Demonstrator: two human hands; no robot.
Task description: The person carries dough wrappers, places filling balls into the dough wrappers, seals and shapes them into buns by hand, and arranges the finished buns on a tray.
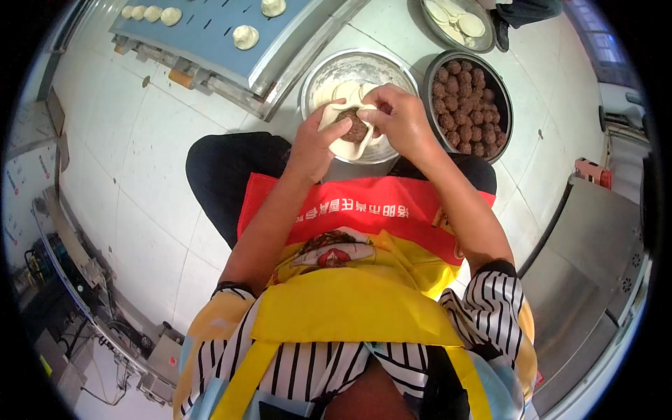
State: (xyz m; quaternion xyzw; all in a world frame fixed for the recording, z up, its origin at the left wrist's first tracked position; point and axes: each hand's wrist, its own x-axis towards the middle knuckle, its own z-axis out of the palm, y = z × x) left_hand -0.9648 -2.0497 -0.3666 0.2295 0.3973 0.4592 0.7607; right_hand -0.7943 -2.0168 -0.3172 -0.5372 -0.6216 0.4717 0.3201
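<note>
Left hand (312, 148) is cradling dough (341, 148), thumb pinning meatball (357, 130), likely for stability, while right hand (404, 124) is pinching dough's edge.

Your apron (357, 301) is cloth; the bowl (308, 87) beyond it is shiny metal, the floor tiles (154, 182) smooth and glossy.

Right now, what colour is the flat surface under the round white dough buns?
The flat surface is greyish blue; best in head view.

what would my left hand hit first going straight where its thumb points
The meat filling in the dough wrapper, seemingly touching the left hand; beyond it, probably the right hand, depth unclear.
</note>
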